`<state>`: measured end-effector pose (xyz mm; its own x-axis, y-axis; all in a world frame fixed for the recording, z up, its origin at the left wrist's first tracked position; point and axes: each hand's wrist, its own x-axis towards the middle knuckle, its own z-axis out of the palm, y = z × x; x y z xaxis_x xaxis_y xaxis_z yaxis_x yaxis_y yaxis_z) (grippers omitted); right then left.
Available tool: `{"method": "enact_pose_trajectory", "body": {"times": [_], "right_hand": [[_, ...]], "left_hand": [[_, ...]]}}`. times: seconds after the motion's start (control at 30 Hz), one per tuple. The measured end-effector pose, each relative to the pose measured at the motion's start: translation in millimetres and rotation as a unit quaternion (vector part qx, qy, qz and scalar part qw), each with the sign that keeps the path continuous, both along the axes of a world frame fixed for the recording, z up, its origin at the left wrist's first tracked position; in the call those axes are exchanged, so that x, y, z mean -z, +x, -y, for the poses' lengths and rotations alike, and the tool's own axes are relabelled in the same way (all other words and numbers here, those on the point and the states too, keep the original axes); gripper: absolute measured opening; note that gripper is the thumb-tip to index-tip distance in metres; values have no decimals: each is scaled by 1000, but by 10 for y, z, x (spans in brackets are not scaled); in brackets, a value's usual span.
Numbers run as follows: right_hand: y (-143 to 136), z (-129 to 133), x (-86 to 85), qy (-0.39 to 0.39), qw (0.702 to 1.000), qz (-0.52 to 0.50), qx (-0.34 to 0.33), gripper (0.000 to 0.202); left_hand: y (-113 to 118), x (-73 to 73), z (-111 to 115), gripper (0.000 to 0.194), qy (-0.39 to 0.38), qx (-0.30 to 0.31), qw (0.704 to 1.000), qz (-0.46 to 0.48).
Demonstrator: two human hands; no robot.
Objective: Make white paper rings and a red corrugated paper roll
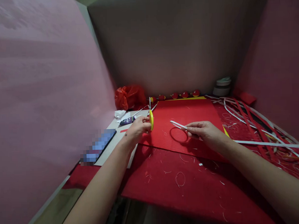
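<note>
My left hand [139,127] is closed on the yellow handle of a pair of scissors [151,120], whose blades point up and away. Fingers pinched, my right hand [202,129] holds a narrow white strip [176,124] near its doubled end. A long white strip [265,143] runs off to the right from behind the right wrist; I cannot tell whether it is the same piece. Both hands are above a red corrugated sheet [162,137], and a dark ring-shaped shadow falls on it below the strip.
A phone [99,148] and a dark tube [127,121] lie on a grey board [111,152] at left. Behind stand a red plastic bag [129,97], several small red bird-like figures [185,94] and a grey container [222,86]. Strips [252,118] are heaped at right.
</note>
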<state>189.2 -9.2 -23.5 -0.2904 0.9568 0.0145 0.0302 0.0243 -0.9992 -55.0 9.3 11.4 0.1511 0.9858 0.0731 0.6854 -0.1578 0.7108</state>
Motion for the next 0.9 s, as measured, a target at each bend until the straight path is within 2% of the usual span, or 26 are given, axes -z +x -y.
{"method": "enact_pose_trajectory", "body": {"times": [0.1,0.17,0.27,0.37,0.47,0.6,0.73,0.9], "right_hand": [[-8,-6,25,-6,1000,-7,-13,13],[0,-12,44,-18,1000,-22,-12,11],[25,-26,71,-24,999,-40,-10,12],[50,-48,95,-20,999,-47,-6,12],[55,-59,103,-25,998,-63,-11,12],[37,-37,79,-37,997,-73,-8,12],[26,-9,54,-59,994,-94,16,13],[23,0,56,-120,991,-60,28,10]], "left_hand": [[108,25,298,21,-14,17,993,117],[211,48,456,23,-60,87,986,132],[303,80,573,19,-55,185,980,45],[317,95,596,13,-41,237,966,-100],[298,83,601,11,-46,241,949,-199],[256,45,618,13,-42,201,944,-258],[214,-42,648,14,-61,221,948,-221],[195,-163,665,12,-166,271,940,-124]]}}
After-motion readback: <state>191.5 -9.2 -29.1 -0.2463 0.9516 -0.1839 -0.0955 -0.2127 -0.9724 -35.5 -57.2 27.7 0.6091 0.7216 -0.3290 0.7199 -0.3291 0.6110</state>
